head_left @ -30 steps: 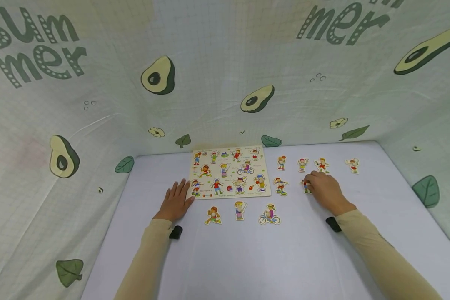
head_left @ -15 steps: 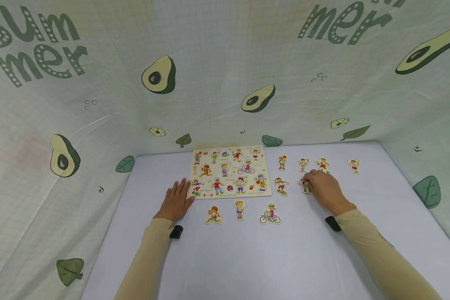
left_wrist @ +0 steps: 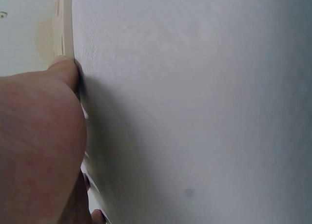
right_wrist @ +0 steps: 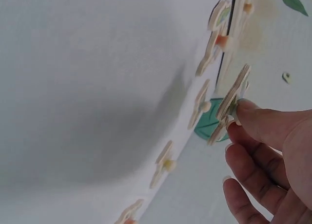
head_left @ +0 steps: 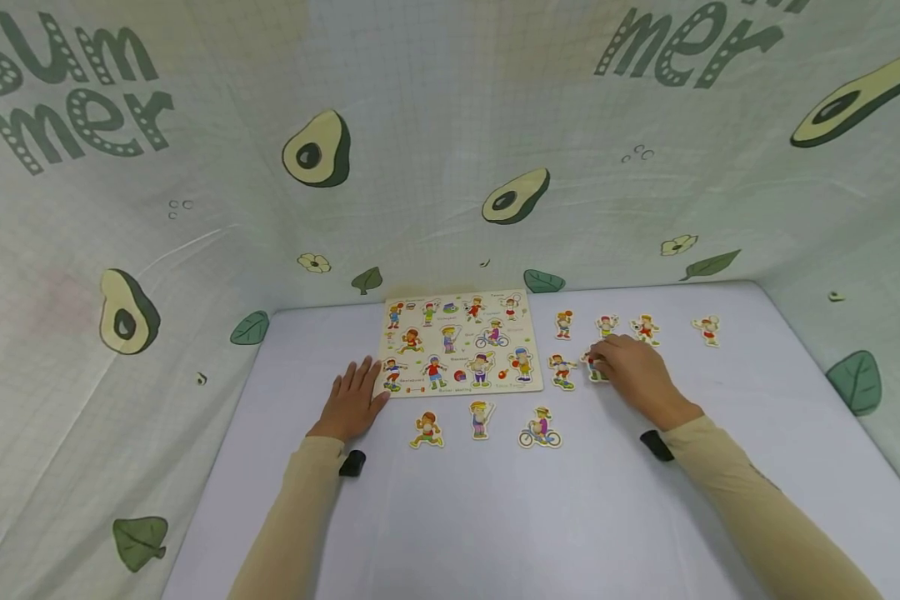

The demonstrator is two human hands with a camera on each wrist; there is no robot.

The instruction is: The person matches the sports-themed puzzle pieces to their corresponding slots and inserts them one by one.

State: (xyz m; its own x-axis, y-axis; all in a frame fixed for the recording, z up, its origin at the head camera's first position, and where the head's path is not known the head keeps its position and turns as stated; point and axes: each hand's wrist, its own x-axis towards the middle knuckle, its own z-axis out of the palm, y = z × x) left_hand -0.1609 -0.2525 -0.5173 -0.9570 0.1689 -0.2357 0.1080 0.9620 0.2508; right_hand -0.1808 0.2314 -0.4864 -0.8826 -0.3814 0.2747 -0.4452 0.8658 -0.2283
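Note:
My right hand (head_left: 636,373) pinches a small wooden figure-shaped puzzle piece (head_left: 594,368) between thumb and fingers, just right of the skateboarder piece (head_left: 562,372). In the right wrist view the thumb and fingertips meet at the knob of the held piece (right_wrist: 232,93), which stands edge-on to the camera. My left hand (head_left: 348,404) lies with fingers straight at the left edge of the puzzle board (head_left: 536,386). The left wrist view has the thumb (left_wrist: 66,70) touching the board's edge. Printed sports figures cover the board, and two at its lower right have pale outlines like the loose pieces.
Below the board lie a runner piece (head_left: 427,430), a golfer piece (head_left: 480,420) and a cyclist piece (head_left: 540,428). Along the back right are several more pieces, including a footballer piece (head_left: 645,328) and a tennis player piece (head_left: 708,331). A printed cloth (head_left: 420,242) hangs behind the table.
My right hand, with the puzzle piece, has moved a little left toward the skateboarder piece. The left hand and the board have stayed in place.

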